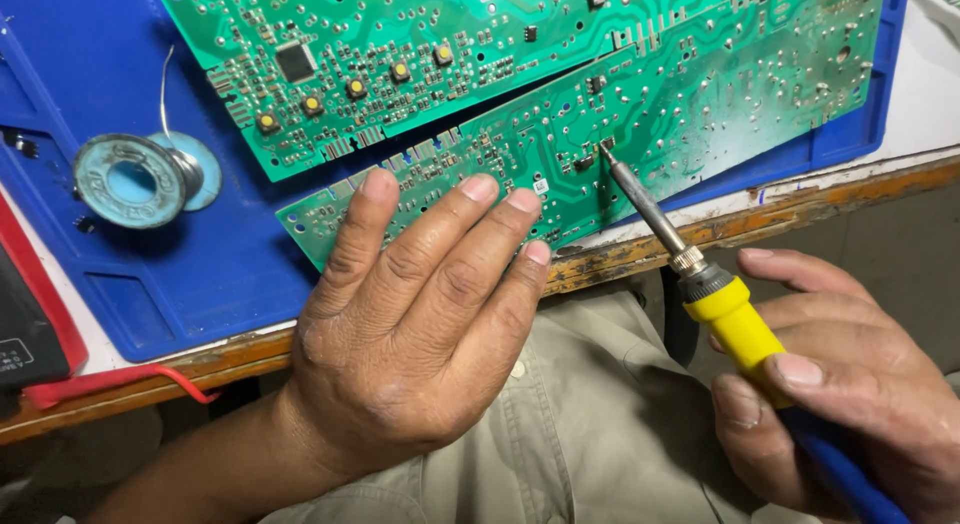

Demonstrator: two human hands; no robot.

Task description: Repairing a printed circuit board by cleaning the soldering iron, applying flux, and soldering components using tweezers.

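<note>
A slip is the main risk here. The fine metal tip of the yellow-and-blue-handled soldering iron is set against a small dark component on the long green printed circuit board, amid closely spaced solder joints; should the tip wander, neighbouring pads could be bridged or a track scorched. The board projects past the worn wooden edge of the desk, so it could tilt or shift if pressure from the holding hand were eased. The fingers of that hand lie close to the heated shaft, and a burn could follow from a small sideways movement.

The left hand is laid flat and open, palm down, its four fingertips pressed on the near edge of the board, nothing being gripped. The right hand is closed around the iron's handle, thumb and forefinger pinched on the yellow section, the tip pointed up and away towards the board.

Beyond the left hand, a second green circuit board with round yellow buttons rests on a blue work mat, and a spool of solder wire lies further to the left.
</note>
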